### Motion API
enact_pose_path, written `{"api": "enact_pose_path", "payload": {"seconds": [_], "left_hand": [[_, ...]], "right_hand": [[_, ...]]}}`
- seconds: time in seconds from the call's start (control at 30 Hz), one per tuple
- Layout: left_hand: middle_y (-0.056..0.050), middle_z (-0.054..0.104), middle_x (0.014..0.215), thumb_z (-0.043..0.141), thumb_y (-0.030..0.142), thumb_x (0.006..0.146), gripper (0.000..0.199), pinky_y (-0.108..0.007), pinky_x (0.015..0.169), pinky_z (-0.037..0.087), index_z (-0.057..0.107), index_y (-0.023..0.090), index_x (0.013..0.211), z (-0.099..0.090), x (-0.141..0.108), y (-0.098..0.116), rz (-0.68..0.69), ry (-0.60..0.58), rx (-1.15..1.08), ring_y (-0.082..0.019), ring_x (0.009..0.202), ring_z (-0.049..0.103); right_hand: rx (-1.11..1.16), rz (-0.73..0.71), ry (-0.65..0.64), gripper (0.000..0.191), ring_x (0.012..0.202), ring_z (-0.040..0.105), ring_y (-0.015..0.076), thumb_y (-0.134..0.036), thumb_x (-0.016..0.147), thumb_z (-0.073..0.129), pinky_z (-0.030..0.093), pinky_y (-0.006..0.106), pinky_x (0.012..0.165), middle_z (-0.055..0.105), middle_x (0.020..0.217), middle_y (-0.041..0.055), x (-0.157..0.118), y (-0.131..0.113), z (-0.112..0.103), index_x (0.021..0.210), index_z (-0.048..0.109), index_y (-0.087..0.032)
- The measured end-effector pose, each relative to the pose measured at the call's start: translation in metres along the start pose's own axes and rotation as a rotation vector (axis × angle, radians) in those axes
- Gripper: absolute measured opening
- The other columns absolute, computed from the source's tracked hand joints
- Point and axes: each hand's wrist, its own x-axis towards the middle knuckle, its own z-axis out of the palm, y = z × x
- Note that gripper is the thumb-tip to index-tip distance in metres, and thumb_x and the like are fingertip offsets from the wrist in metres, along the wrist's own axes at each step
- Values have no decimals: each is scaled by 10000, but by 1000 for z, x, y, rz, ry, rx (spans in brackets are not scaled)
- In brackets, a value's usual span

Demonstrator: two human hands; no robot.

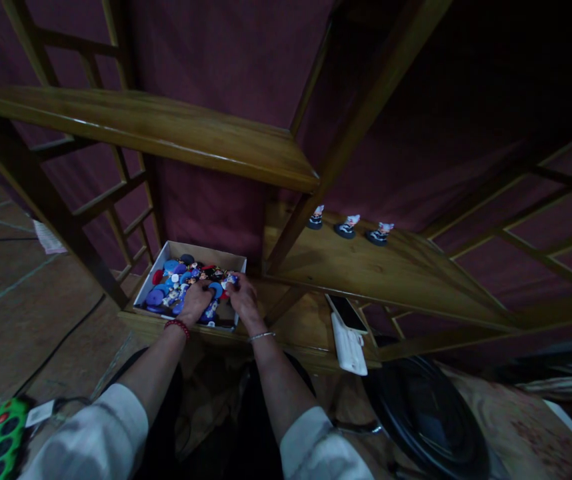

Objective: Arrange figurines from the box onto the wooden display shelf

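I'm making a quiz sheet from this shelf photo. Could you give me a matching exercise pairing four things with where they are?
Things:
1. cardboard box
2. three figurines
3. phone
4. red bead bracelet

Places:
A. left wrist
B. standing in a row on the middle shelf
C. lower shelf, under both hands
D. lying flat right of the hands

Pairs: 1-C, 2-B, 3-D, 4-A

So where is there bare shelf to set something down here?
The middle shelf is bare in front of the three figurines. The top shelf is bare too. The box is crowded, with both the left hand and right hand inside.
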Motion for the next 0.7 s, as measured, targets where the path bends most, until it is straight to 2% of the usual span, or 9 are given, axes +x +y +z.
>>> {"api": "enact_pose_path", "payload": {"seconds": [0.1,0.27,0.37,0.53,0.7], "left_hand": [[-36,645,676,530,138,630,183,-253,650,430,655,175,759,-2,1,-2,-17,-4,-63,-173,677,584],[-39,650,758,532,102,629,212,-238,592,458,629,153,811,-3,-1,2,-128,-3,-366,-141,644,585],[-21,635,708,539,94,627,197,-231,574,469,617,151,798,-3,-3,5,-171,-29,-486,-121,595,574],[-6,610,633,547,86,620,183,-237,606,485,604,140,785,-3,-4,6,-140,-76,-567,-117,597,576],[-14,614,669,564,92,621,179,-255,659,494,600,139,789,-3,-6,7,-144,-95,-622,-122,656,584]], "right_hand": [[-25,-2,10,295,770,606,126,-231,757,499,466,256,766,648,861,-21,-3,-4,-2,1044,556,-274],[-9,27,-2,328,811,595,128,-223,739,515,456,260,792,640,901,-10,-4,-8,-1,1064,550,-254],[16,40,-15,360,818,591,126,-215,724,529,460,264,788,635,927,-11,-4,-8,1,1082,538,-255],[-2,-12,-33,361,837,590,134,-204,714,546,451,277,811,643,927,0,-3,-7,3,1073,548,-245],[2,-6,-40,338,817,597,133,-219,710,551,458,279,795,651,911,0,0,-2,5,1047,559,-239]]}}
